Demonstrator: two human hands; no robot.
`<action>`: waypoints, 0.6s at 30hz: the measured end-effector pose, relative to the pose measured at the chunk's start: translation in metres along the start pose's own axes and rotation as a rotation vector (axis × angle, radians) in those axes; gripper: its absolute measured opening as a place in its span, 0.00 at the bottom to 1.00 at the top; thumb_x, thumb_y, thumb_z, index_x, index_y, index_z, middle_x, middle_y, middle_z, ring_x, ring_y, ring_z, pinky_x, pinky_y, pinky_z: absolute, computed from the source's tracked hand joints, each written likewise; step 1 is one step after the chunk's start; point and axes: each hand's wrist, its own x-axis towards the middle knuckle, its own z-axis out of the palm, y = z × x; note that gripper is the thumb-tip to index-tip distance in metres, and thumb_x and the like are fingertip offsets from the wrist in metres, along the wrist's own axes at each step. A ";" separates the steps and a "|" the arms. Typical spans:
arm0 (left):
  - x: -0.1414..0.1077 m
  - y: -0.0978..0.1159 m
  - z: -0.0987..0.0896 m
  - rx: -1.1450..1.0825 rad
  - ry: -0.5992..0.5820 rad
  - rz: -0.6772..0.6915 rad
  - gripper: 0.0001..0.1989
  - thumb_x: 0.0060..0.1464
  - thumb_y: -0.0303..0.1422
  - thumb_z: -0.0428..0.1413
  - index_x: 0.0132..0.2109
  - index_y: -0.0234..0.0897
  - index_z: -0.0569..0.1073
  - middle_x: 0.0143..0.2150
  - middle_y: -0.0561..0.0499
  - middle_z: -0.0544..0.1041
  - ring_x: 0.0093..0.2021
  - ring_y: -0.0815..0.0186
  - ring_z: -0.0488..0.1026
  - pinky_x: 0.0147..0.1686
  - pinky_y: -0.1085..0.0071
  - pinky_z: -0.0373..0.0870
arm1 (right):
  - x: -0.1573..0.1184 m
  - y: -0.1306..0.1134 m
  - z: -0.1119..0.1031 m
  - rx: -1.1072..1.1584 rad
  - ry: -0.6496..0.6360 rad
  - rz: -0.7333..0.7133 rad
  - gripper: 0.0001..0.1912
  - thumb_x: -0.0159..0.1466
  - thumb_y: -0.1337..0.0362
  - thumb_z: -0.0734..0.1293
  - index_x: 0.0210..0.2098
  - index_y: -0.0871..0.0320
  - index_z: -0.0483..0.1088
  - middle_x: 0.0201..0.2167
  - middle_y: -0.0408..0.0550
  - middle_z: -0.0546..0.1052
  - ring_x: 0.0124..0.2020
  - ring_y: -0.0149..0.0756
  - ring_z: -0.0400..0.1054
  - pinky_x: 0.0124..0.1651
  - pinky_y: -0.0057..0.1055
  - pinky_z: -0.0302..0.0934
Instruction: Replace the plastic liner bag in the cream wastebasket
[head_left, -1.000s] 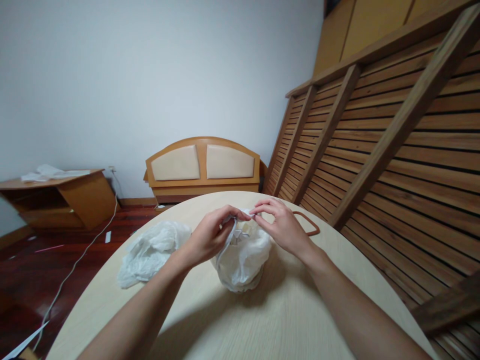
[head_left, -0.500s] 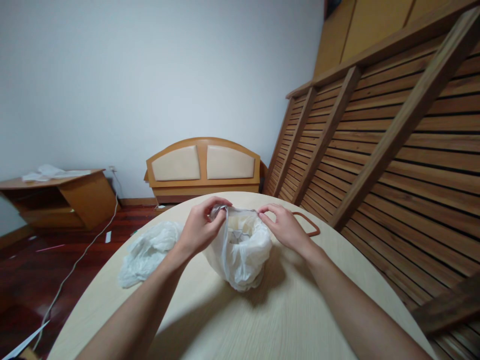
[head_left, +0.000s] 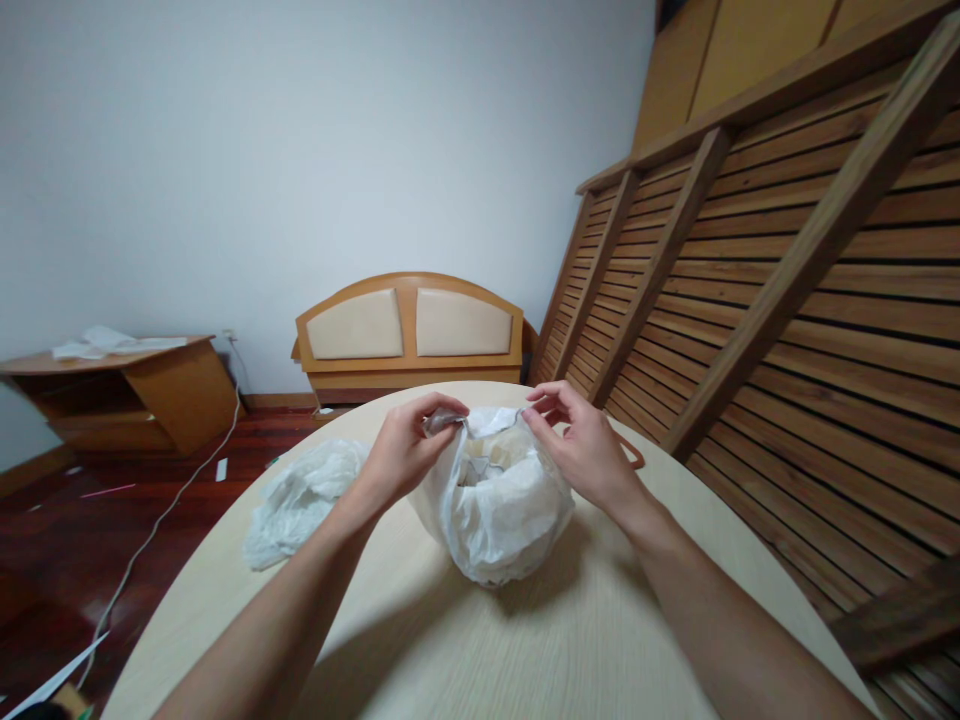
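A white plastic bag (head_left: 506,525) stands on the pale round table (head_left: 570,640), draped around a container whose light inner wall shows through the mouth. My left hand (head_left: 416,440) pinches the bag's rim at the far left. At the far right of the same rim, my right hand (head_left: 574,435) grips the bag's edge between thumb and fingers. What lies at the bottom of the container is hard to make out. A second crumpled white plastic bag (head_left: 307,500) lies to the left, close to my left forearm.
A brown loop-shaped handle (head_left: 634,452) lies behind my right hand, partly hidden. Slatted wooden panels (head_left: 750,340) lean along the right side. A headboard (head_left: 409,325) stands beyond the table, and a low cabinet (head_left: 180,390) at the left. A cable (head_left: 161,525) crosses the floor.
The bag's mouth has been spread wider, and its right side bulges farther right. My right hand has shifted slightly right, its fingers more curled. The left hand keeps its hold.
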 end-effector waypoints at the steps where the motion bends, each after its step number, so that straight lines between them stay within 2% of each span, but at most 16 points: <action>1: 0.000 0.000 0.000 0.003 0.001 0.002 0.06 0.52 0.28 0.58 0.38 0.37 0.78 0.38 0.49 0.82 0.39 0.64 0.78 0.40 0.70 0.71 | -0.001 -0.005 0.000 -0.015 0.002 -0.018 0.08 0.66 0.59 0.66 0.43 0.54 0.70 0.34 0.45 0.77 0.33 0.36 0.72 0.30 0.29 0.63; 5: 0.000 0.002 -0.002 0.039 0.030 0.007 0.04 0.52 0.27 0.59 0.37 0.37 0.77 0.35 0.50 0.81 0.36 0.65 0.76 0.36 0.72 0.70 | -0.005 -0.019 -0.002 -0.128 -0.005 -0.140 0.08 0.66 0.63 0.66 0.45 0.54 0.72 0.40 0.46 0.78 0.36 0.36 0.72 0.40 0.33 0.67; 9: -0.002 0.008 0.000 0.066 0.043 0.046 0.04 0.51 0.26 0.59 0.36 0.37 0.75 0.33 0.52 0.79 0.33 0.67 0.74 0.32 0.74 0.67 | -0.010 -0.030 0.003 -0.243 -0.077 -0.260 0.14 0.64 0.58 0.69 0.48 0.55 0.71 0.48 0.50 0.77 0.52 0.44 0.69 0.57 0.44 0.62; 12: -0.005 0.015 0.003 0.064 -0.003 0.092 0.04 0.51 0.25 0.59 0.36 0.37 0.75 0.33 0.53 0.78 0.33 0.68 0.73 0.33 0.74 0.67 | -0.017 -0.037 0.013 -0.288 -0.118 -0.230 0.25 0.59 0.50 0.72 0.52 0.55 0.69 0.50 0.51 0.76 0.55 0.48 0.67 0.58 0.48 0.60; 13: -0.006 0.017 0.004 0.059 -0.026 0.101 0.04 0.52 0.25 0.59 0.37 0.37 0.75 0.33 0.53 0.78 0.33 0.68 0.73 0.33 0.74 0.67 | -0.019 -0.039 0.017 -0.296 -0.125 -0.216 0.26 0.58 0.49 0.73 0.51 0.55 0.69 0.50 0.51 0.76 0.54 0.49 0.67 0.58 0.48 0.61; 14: -0.007 0.020 0.004 0.054 -0.048 0.107 0.05 0.52 0.25 0.59 0.37 0.37 0.75 0.34 0.52 0.78 0.34 0.68 0.74 0.34 0.74 0.68 | -0.021 -0.039 0.020 -0.301 -0.123 -0.206 0.24 0.58 0.51 0.74 0.49 0.55 0.70 0.48 0.51 0.77 0.54 0.49 0.67 0.58 0.48 0.61; 18: -0.008 0.027 0.001 0.006 -0.071 0.103 0.04 0.52 0.26 0.59 0.37 0.37 0.74 0.34 0.52 0.79 0.35 0.67 0.75 0.35 0.74 0.69 | -0.023 -0.036 0.024 -0.267 -0.080 -0.184 0.04 0.61 0.64 0.70 0.37 0.54 0.73 0.43 0.48 0.79 0.54 0.46 0.68 0.59 0.47 0.59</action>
